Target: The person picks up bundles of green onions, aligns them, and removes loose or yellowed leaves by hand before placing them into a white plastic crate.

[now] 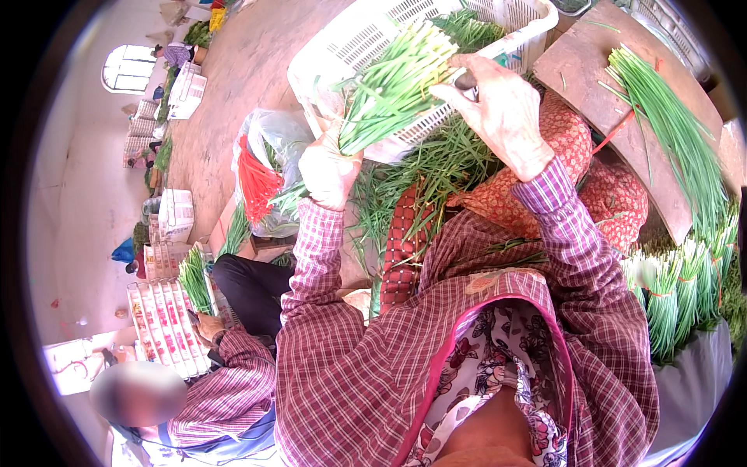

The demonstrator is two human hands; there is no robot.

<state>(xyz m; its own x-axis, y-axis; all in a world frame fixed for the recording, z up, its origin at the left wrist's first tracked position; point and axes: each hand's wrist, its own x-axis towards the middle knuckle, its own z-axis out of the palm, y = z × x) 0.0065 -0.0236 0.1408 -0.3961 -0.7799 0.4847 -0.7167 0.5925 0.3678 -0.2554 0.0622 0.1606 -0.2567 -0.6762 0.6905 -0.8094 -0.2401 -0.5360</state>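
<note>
"Green stalks [398,86] with pale ends, a loose bunch, show in the upper middle of the frame in the head view. What has hold of them?"

"The left hand [331,171]. It is closed around the bunch's lower part, and the pale ends fan toward the upper right, above the white basket [331,58]."

"And the right hand [502,109]?"

"Partly closed, at the bunch's right edge, thumb toward the stalks. A small dark object [466,80] shows between thumb and fingers (too little is visible to say what it is)."

"What lies below the hands?"

"Loose green leaves [443,165], heaped near the middle of the frame. Left of them, a clear plastic bag [292,140] has a bundle of red strips [259,185] at its front."

"And toward the right edge?"

"At the upper right, a brown board [572,58] with a long green bunch [673,128] lying across it, leaf tips past its edge. Lower down, tied bundles [675,292] stand close together, pale ends up."

"Lower left?"

"A co-worker's hand [208,327], just below another green bunch [194,280], beside a white slatted crate [159,319]."
</note>
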